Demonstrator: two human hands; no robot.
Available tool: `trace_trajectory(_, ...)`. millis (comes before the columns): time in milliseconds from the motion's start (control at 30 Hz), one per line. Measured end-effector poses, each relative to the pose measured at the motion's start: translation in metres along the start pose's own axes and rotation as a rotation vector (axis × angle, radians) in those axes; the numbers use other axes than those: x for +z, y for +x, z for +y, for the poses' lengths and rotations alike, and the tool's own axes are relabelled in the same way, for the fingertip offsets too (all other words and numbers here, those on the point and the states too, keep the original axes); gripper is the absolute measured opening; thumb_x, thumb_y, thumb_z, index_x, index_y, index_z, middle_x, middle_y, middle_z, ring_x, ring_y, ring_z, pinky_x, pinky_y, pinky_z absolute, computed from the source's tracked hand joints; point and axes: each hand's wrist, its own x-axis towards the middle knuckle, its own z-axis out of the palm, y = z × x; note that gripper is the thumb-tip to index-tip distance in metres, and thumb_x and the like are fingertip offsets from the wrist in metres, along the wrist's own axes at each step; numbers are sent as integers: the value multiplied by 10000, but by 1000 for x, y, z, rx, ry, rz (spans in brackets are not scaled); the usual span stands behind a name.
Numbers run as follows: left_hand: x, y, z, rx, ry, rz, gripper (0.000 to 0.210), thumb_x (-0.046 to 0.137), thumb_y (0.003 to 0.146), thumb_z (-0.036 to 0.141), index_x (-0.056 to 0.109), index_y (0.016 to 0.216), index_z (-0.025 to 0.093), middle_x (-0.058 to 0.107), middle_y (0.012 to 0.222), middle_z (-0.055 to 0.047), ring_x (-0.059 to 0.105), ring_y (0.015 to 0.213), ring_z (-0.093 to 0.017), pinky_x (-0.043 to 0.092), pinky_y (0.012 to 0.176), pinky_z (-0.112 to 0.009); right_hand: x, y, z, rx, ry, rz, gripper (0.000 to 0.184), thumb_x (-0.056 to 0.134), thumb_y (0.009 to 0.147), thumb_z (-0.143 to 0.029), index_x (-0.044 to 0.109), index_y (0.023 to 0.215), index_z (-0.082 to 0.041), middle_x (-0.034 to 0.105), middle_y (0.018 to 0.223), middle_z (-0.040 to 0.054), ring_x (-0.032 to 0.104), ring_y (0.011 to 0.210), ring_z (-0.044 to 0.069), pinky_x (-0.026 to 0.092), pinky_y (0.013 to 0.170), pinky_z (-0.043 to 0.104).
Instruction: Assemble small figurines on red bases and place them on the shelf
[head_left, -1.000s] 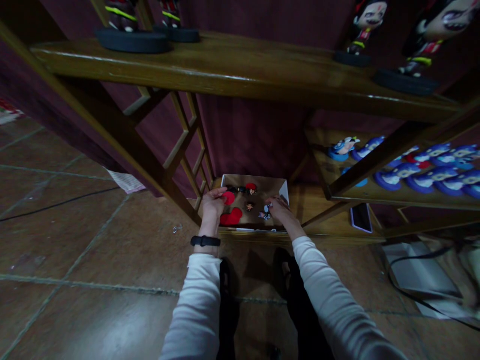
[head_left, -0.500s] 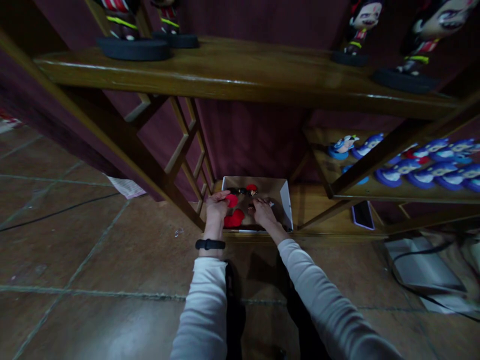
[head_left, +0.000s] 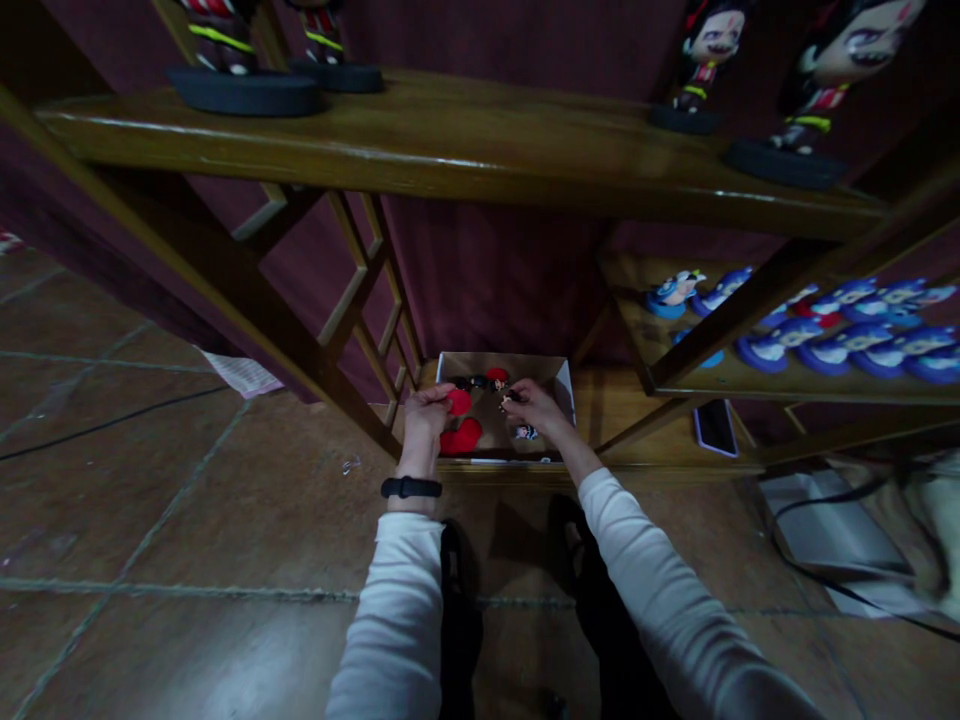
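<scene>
A shallow cardboard box [head_left: 561,385] with white outer sides stands on the low shelf, small figurines inside it. My left hand [head_left: 426,415] is at the box's left side, fingers closed on a red round piece [head_left: 459,402]. My right hand [head_left: 537,407] is over the right half, its fingertips pinching a small dark figurine [head_left: 510,399], partly hidden by the fingers. Below that hand lies a black-and-white figurine [head_left: 526,432]. Another red piece [head_left: 461,437] rests at the front left. Toward the back lies a figurine with a red top [head_left: 496,379], dark pieces beside it.
Overhead runs a wooden shelf [head_left: 450,130] bearing several figurines on dark bases. At right, a lower shelf holds several blue-purple figurines [head_left: 847,335]. A phone [head_left: 716,428] lies on the bottom board. A lattice panel [head_left: 360,290] borders the left. Cables and a grey box [head_left: 832,525] are on the floor.
My right hand has risen slightly with the small dark figurine between its fingertips, uncovering the black-and-white figurine. My left hand keeps the red piece. The view has shifted a little.
</scene>
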Motion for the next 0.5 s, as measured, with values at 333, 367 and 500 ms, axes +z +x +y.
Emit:
trace_trajectory(333, 37, -24, 1, -102, -106, -128, 160, 709, 582, 83, 669, 734, 116, 652, 654, -37, 603, 587, -115, 477, 572, -229, 7, -13, -25, -281, -146, 23, 256, 612, 733, -296, 613, 978, -221, 675, 918, -6, 628, 807, 127, 514, 770, 269)
trace_trajectory(367, 40, -26, 1, -101, -121, -136, 147, 700, 593, 81, 667, 732, 115, 651, 649, -37, 603, 586, -114, 478, 572, -229, 7, -14, -25, -291, -193, 44, 249, 604, 743, -298, 616, 981, -224, 678, 920, -5, 629, 810, 129, 511, 773, 269)
trace_trajectory(500, 43, -31, 1, -113, -177, -166, 129, 657, 623, 68, 663, 746, 107, 652, 634, -43, 610, 584, -120, 494, 593, -247, 2, -16, -25, -302, -352, 93, 249, 587, 768, -308, 621, 1000, -224, 690, 935, 9, 638, 823, 149, 502, 778, 284)
